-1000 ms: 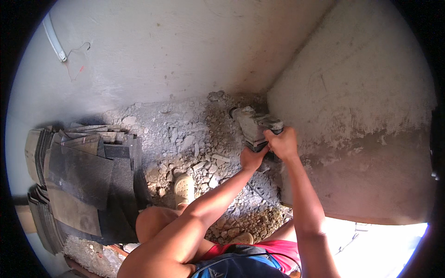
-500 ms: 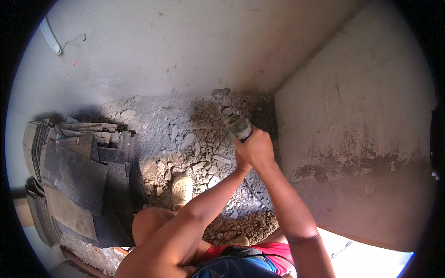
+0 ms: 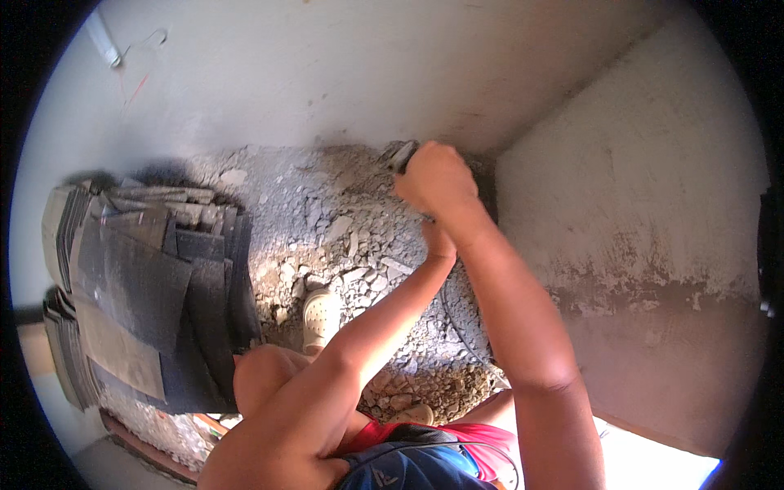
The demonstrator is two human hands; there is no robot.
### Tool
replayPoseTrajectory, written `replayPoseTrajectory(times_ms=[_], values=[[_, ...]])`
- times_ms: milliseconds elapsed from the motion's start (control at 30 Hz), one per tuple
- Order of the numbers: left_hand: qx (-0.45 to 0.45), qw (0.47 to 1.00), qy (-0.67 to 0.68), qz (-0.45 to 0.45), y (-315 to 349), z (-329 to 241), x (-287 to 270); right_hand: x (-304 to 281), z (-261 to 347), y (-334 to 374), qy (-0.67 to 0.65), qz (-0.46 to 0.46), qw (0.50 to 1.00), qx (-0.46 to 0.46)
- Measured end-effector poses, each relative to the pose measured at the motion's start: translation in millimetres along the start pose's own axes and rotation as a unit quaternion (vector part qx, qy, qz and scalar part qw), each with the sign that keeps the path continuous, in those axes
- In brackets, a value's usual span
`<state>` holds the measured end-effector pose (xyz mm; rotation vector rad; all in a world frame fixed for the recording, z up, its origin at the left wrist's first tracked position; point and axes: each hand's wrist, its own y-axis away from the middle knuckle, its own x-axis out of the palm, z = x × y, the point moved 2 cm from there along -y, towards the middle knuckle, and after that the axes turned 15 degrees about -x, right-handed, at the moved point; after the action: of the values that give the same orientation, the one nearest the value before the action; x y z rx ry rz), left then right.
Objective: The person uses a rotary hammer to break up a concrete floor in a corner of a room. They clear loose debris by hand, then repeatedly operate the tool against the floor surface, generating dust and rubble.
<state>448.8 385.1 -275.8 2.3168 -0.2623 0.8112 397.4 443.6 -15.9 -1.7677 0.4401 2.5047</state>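
Observation:
A dusty grey corded hammer drill (image 3: pixel 402 155) is angled toward the broken floor at the foot of the far wall. My right hand (image 3: pixel 438 175) is closed over its upper body and covers most of it. My left hand (image 3: pixel 439 239) is closed lower down at its rear end, partly behind my right wrist, so its fingers are largely hidden. The working tip of the drill cannot be made out. A dark power cord (image 3: pixel 447 306) runs from below my left hand back toward my legs. Grey rubble (image 3: pixel 343 237) covers the floor around the drill.
A stack of dark boards or tiles (image 3: pixel 147 298) leans at the left. A stained wall (image 3: pixel 621 229) rises close on the right, meeting the far wall (image 3: pixel 343 73) in a corner. My light clogs (image 3: pixel 322 318) stand among the chunks. A loose wire (image 3: pixel 147 39) hangs at upper left.
Both hands and the hammer drill have moved farther away, toward the far wall. My right hand now lies forward over the drill's body, with the left behind it. The view has shifted slightly.

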Motion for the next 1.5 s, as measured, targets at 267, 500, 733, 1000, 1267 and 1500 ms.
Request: replayPoseTrajectory(times_ms=[267, 500, 733, 1000, 1267, 1500], values=[[0.001, 0.998, 0.017, -0.055, 29.1, -40.6, 29.4, -2.2, -32.4, -39.1, 0.124, 0.035, 0.991, -0.043], [-0.031, 0.994, 0.069, -0.073, 14.9, -5.2, 2.0, 19.9, 17.0, -4.7, 0.092, 0.064, 0.993, -0.025], [-0.037, 0.997, -0.056, -0.033, 54.6, 42.0, -47.7, 84.6, 39.0, 29.9, 0.130, 0.104, 0.982, -0.084], [-0.024, 0.991, -0.125, -0.042, 71.8, 36.8, -105.8, 186.9, 64.4, 46.6, 0.145, 0.008, 0.971, -0.188], [-0.007, 0.990, -0.131, -0.055, 67.8, 31.5, -119.9, 190.2, 49.2, 59.7, 0.177, 0.027, 0.960, -0.214], [0.002, 0.989, -0.135, -0.052, 67.5, 33.1, -113.2, 157.1, 40.0, 60.5, 0.154, 0.076, 0.963, -0.208]])
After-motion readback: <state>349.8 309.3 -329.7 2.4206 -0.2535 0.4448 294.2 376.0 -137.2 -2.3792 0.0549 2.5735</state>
